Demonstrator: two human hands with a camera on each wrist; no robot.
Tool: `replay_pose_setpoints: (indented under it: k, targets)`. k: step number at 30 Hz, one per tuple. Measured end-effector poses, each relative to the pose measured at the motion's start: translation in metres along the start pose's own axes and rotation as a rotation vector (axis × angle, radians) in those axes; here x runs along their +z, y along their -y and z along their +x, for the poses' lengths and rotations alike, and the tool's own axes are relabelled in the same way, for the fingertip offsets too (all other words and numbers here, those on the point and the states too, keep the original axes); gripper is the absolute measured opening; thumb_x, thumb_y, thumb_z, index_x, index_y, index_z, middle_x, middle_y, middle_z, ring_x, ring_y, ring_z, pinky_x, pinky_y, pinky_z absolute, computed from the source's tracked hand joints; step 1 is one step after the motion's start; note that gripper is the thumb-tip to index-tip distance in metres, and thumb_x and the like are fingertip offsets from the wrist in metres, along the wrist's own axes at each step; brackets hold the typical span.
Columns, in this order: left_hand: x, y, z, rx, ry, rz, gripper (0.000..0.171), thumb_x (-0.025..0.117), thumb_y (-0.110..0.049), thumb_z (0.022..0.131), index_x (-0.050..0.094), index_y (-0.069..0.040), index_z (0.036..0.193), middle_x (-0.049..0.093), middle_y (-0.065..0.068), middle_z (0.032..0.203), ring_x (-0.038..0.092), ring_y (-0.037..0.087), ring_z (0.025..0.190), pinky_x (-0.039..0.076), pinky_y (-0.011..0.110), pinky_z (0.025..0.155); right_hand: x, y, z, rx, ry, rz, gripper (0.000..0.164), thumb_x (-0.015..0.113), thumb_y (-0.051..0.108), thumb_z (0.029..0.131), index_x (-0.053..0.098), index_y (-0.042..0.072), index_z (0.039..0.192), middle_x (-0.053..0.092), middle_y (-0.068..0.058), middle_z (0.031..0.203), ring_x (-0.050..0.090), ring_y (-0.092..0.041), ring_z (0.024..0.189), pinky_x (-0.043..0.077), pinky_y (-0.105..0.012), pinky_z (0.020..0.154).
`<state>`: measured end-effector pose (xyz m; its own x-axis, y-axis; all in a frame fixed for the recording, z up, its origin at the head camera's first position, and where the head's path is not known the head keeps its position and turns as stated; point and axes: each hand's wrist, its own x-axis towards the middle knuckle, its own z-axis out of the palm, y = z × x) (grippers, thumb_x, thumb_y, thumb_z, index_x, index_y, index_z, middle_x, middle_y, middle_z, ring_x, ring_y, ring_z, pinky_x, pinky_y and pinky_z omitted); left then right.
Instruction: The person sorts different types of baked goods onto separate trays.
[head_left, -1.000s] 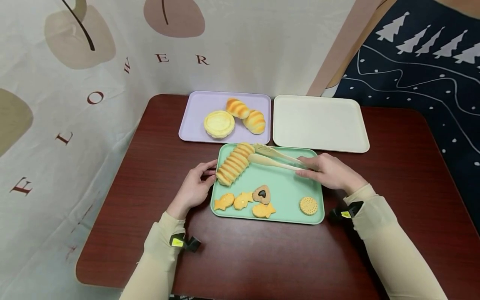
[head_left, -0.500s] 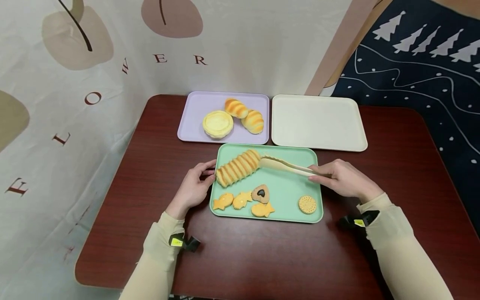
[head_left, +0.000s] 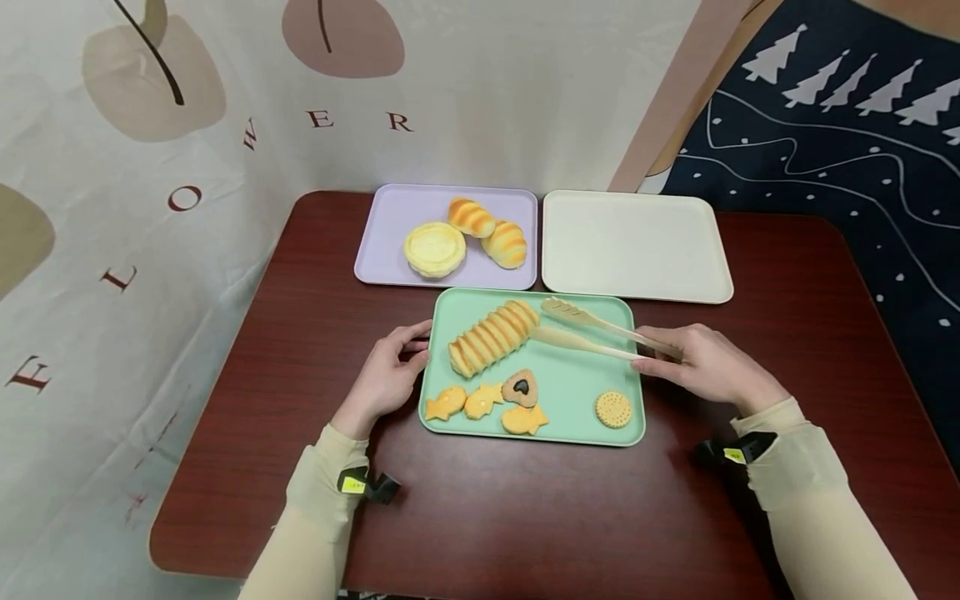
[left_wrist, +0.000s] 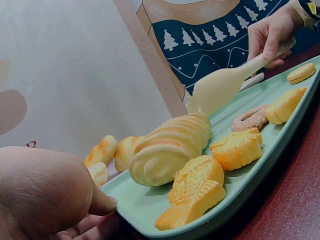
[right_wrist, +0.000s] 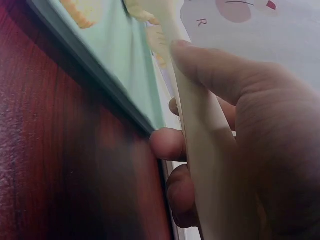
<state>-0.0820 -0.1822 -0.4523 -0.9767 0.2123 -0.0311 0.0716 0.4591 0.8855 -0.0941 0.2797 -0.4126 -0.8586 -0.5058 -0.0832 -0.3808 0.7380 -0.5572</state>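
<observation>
A ridged bread roll lies slantwise on the left part of the green tray. My right hand holds a pair of pale tongs by the handle end, over the tray's right side. The tongs' arms are spread, and the nearer tip is right at the roll's right end. My left hand grips the tray's left edge; in the left wrist view its thumb is at the rim, with fingers lower down. Along the tray's front lie fish-shaped biscuits, a heart biscuit and a round biscuit.
Behind the green tray, a purple tray carries a round tart and two small bread rolls. A white tray stands beside it at the back right. The dark wooden table meets a printed cloth backdrop behind.
The bread roll has turned flatter and shifted right on the tray. My right hand has drawn back rightward; the tongs came together, then spread again. The left hand stays put.
</observation>
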Motion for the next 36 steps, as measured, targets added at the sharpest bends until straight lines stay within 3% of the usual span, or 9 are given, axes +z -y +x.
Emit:
replay_pose_setpoints:
  k: [3,7,17,24,27,31,36]
  targets:
    - [0.0,0.0,0.0,-0.003,0.002,0.001,0.046,0.057,-0.003,0.098,0.05,-0.007,0.143,0.055,0.007,0.133,0.057,0.024,0.113,0.05,0.042,0.092,-0.003,0.002,0.004,0.004,-0.008,-0.026,0.053,0.065,0.057,0.088,0.06,0.033,0.135,0.061,0.016,0.072,0.048,-0.004,0.061,0.044,-0.025,0.064]
    - [0.0,0.0,0.0,-0.006,0.007,0.004,0.046,0.056,-0.004,0.098,0.05,-0.008,0.144,0.055,0.007,0.132,0.057,0.024,0.113,0.05,0.041,0.091,-0.009,0.005,0.013,-0.02,-0.016,-0.098,0.061,0.068,0.061,0.083,0.061,0.029,0.134,0.052,0.015,0.059,0.044,-0.004,0.051,0.042,-0.025,0.06]
    - [-0.001,-0.001,-0.002,-0.014,0.011,0.001,0.045,0.056,-0.005,0.099,0.05,-0.008,0.144,0.056,0.008,0.127,0.057,0.024,0.112,0.05,0.043,0.091,-0.024,0.006,0.04,-0.057,0.013,-0.096,0.06,0.077,0.057,0.078,0.066,0.027,0.128,0.052,0.011,0.061,0.048,-0.006,0.057,0.04,-0.025,0.053]
    - [-0.002,-0.002,-0.001,-0.005,0.009,0.009,0.046,0.056,-0.004,0.099,0.05,-0.008,0.144,0.057,0.008,0.126,0.058,0.024,0.112,0.05,0.043,0.092,-0.03,0.014,0.043,-0.037,0.024,-0.05,0.058,0.072,0.054,0.084,0.061,0.028,0.135,0.057,0.012,0.064,0.044,-0.008,0.055,0.041,-0.025,0.051]
    - [-0.002,-0.003,-0.001,-0.005,0.005,0.007,0.046,0.057,-0.004,0.098,0.05,-0.008,0.143,0.057,0.008,0.126,0.058,0.024,0.112,0.05,0.043,0.092,-0.029,0.018,0.046,-0.061,0.036,-0.041,0.057,0.07,0.053,0.087,0.06,0.026,0.136,0.067,0.011,0.076,0.045,-0.008,0.056,0.042,-0.026,0.053]
    - [-0.002,-0.003,-0.002,-0.006,0.002,0.008,0.046,0.057,-0.004,0.098,0.051,-0.008,0.143,0.057,0.008,0.126,0.058,0.024,0.111,0.05,0.043,0.092,-0.025,0.024,0.052,-0.06,0.069,-0.04,0.058,0.067,0.055,0.088,0.06,0.024,0.137,0.069,0.012,0.087,0.05,-0.008,0.063,0.044,-0.027,0.058]
    - [-0.001,-0.002,-0.001,-0.009,0.006,0.011,0.046,0.057,-0.004,0.098,0.051,-0.009,0.143,0.057,0.007,0.126,0.058,0.023,0.112,0.049,0.042,0.092,-0.022,0.029,0.055,-0.017,0.119,-0.084,0.059,0.062,0.056,0.091,0.06,0.019,0.137,0.065,0.013,0.082,0.054,-0.01,0.073,0.047,-0.032,0.068]
